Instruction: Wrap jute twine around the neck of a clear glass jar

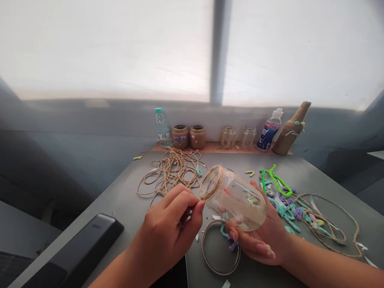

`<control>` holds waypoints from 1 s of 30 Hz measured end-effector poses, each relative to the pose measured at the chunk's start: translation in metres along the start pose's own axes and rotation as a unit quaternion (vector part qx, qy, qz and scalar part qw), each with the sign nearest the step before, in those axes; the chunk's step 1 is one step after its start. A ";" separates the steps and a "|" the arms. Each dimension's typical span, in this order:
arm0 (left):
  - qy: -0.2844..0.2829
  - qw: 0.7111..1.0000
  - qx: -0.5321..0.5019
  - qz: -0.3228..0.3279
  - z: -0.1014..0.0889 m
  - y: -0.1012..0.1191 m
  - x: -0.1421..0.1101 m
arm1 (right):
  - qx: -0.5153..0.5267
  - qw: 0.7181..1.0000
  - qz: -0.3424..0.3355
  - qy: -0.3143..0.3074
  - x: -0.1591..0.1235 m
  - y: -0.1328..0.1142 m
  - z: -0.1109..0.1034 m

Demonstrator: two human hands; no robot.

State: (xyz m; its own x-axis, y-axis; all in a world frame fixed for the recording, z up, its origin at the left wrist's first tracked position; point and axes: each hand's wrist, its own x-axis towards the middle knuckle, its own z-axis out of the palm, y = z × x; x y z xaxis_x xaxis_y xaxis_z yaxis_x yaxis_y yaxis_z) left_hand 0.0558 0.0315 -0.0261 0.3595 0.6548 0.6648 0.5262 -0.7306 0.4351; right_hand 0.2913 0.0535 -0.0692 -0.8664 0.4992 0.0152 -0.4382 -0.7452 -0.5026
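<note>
Working over the gray table [303,170], we hold the glass jar [237,202] up in our right hand [259,240], fingers curled round its body. It seems stiff, slippery and breakable, so the body beats the twine-wrapped neck [212,183] for grip; our left hand's [162,228] fingers [192,204] pinch narrowly beside the rim, on something too fine to tell.

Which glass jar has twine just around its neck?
The jar in the right hand: twine rings only its mouth. On the shelf, the clear jars are bare, the brown ones fully wrapped.
</note>
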 end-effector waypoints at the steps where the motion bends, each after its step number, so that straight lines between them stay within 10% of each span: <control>1: -0.002 1.000 -0.009 -0.006 0.000 0.000 0.000 | 0.009 1.000 -0.008 -0.007 0.001 0.000 0.001; 10: -0.016 0.999 -0.019 -0.047 0.000 -0.005 0.003 | 0.008 0.999 -0.004 -0.042 0.000 0.001 -0.003; 20: 0.012 0.998 -0.056 0.006 0.001 -0.007 0.000 | 0.024 0.997 0.034 0.059 -0.002 0.002 -0.003; 30: -0.001 0.998 -0.059 -0.033 0.004 -0.008 0.000 | -0.080 0.971 -0.160 0.157 -0.001 0.010 0.004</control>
State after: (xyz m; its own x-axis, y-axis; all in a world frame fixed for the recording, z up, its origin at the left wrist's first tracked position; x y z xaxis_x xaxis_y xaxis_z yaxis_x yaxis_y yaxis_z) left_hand 0.0545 0.0382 -0.0318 0.3286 0.7028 0.6309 0.4547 -0.7032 0.5466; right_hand 0.2870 0.0437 -0.0708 -0.5652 0.8228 -0.0591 -0.6086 -0.4642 -0.6436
